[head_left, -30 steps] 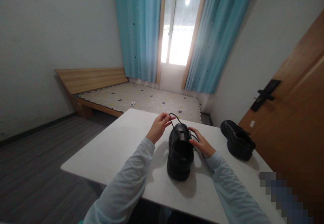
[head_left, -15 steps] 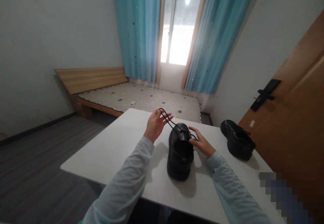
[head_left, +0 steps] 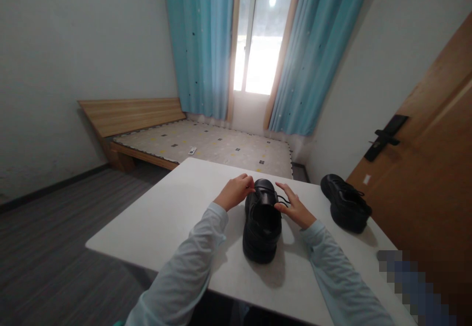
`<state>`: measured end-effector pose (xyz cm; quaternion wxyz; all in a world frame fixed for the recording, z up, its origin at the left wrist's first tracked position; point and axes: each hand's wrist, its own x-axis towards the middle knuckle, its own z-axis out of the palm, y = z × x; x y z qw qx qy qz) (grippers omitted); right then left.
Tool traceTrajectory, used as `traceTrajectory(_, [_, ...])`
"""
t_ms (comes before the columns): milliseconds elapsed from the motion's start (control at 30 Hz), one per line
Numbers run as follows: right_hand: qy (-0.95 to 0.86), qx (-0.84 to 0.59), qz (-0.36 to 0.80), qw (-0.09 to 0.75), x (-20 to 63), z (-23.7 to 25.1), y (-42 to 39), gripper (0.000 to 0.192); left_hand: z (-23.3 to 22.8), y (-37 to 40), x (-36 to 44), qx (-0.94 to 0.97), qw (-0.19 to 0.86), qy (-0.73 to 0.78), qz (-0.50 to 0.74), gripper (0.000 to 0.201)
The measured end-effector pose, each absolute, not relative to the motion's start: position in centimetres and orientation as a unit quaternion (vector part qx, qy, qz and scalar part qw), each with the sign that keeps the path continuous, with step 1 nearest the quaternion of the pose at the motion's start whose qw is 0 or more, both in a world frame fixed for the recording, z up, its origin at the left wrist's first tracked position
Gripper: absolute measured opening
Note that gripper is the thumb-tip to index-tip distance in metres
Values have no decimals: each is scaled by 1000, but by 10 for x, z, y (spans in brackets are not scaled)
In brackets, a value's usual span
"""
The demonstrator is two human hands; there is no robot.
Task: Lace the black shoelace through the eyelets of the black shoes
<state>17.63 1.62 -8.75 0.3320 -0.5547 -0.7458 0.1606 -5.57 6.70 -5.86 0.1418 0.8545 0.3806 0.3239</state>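
Note:
A black lace-up shoe (head_left: 261,237) stands on the white table, its toe pointing away from me and its heel towards me. My left hand (head_left: 238,192) is closed in a pinch at the left lacing edge of the shoe, on the shoelace; the fingertips hide most of that lace end. On the other side, my right hand (head_left: 295,208) has thumb and fingers apart, the thumb touching the shoe's right collar edge. A loose black shoelace (head_left: 283,199) curves out beside this hand's fingers.
A second black shoe (head_left: 346,203) lies at the right on the white table (head_left: 162,218). Beyond the table is a bed (head_left: 206,139) with a small white object (head_left: 192,151) on it. A wooden door (head_left: 424,134) stands at the right.
My left hand has moved down and right to the shoe's lacing edge, and its fingers have closed. The lace loop it held up no longer shows. My right hand is nearly still.

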Motion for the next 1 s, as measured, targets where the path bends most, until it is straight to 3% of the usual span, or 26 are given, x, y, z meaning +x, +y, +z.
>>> traceTrajectory(467, [-747,-562,174,309,177,-85,14,65,-62,73,-60,869,132,356,316,9])
traceTrajectory(800, [-742,-572,172,305,179,-85,14,71,-62,74,-56,804,143,411,405,6])
traceTrajectory(1000, [-734,-574,171,321,180,-85,12,81,-57,77,-57,703,254,465,475,12])
